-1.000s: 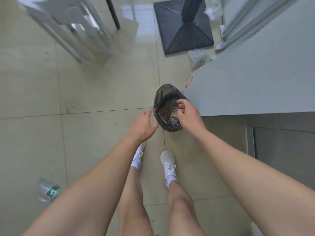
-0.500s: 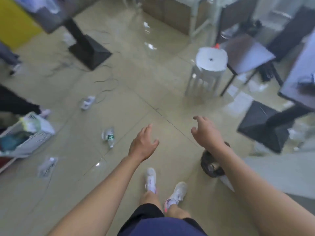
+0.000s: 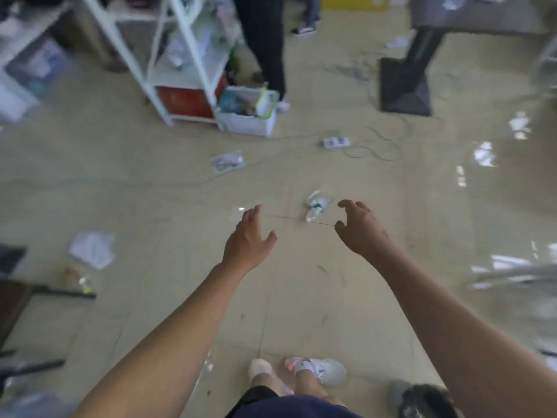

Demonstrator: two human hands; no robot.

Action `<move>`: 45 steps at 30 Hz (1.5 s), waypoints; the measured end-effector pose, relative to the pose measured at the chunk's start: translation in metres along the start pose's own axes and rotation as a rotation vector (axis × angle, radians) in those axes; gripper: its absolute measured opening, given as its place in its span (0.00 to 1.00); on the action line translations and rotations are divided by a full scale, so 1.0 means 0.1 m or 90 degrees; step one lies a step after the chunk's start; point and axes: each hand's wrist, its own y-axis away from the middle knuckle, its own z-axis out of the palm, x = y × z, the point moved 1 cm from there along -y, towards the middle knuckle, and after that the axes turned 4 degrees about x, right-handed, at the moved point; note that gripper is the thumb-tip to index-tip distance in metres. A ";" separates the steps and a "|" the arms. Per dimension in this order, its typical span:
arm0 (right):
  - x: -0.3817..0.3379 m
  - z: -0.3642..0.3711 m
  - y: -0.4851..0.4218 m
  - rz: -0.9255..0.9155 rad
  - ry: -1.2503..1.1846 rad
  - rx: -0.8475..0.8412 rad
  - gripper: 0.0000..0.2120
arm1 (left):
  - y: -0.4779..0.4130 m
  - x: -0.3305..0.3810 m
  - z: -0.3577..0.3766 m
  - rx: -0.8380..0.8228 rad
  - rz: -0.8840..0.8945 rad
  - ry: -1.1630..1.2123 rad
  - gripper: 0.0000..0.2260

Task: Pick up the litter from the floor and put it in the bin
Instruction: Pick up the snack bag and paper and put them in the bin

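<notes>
- left hand (image 3: 248,239): fingers loose, spread, holding nothing
- right hand (image 3: 360,227): fingers loosely curled, empty
- crushed bottle (image 3: 316,205): on floor (image 3: 301,297), frame centre, just above the gap between both hands
- bin (image 3: 428,401): lower right edge
- crumpled paper (image 3: 92,248): mid left

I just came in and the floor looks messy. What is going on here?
A person is clearing litter. The left hand and right hand are empty, stretched forward. A plastic bottle lies on the floor just ahead, untouched. Crumpled paper lies to the left; the bin sits by the right arm.
</notes>
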 end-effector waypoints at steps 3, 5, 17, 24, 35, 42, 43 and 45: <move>-0.85 0.44 -0.09 -0.089 0.023 -0.053 0.24 | 0.29 -0.77 -0.48 0.066 -0.087 0.010 0.33; -1.35 0.66 -0.10 -0.136 0.034 -0.074 0.24 | 0.52 -1.19 -0.78 0.084 -0.139 0.007 0.33; -3.84 1.67 -0.19 -0.328 0.104 -0.172 0.24 | 1.10 -2.91 -1.96 0.174 -0.332 0.044 0.34; -4.44 1.96 -1.19 -0.377 0.172 -0.190 0.24 | 0.29 -3.46 -2.05 0.173 -0.404 0.073 0.35; -6.34 2.77 -2.23 -0.565 0.242 -0.294 0.27 | -0.59 -4.53 -2.80 0.279 -0.575 0.119 0.36; -7.76 3.87 -2.47 -0.654 0.284 -0.357 0.27 | -0.69 -5.90 -3.16 0.322 -0.670 0.197 0.35; -7.95 4.04 -2.50 -0.656 0.294 -0.364 0.27 | -0.73 -6.11 -3.24 0.337 -0.665 0.206 0.36; -8.35 4.36 -2.58 -0.650 0.317 -0.381 0.27 | -0.83 -6.54 -3.42 0.370 -0.660 0.222 0.36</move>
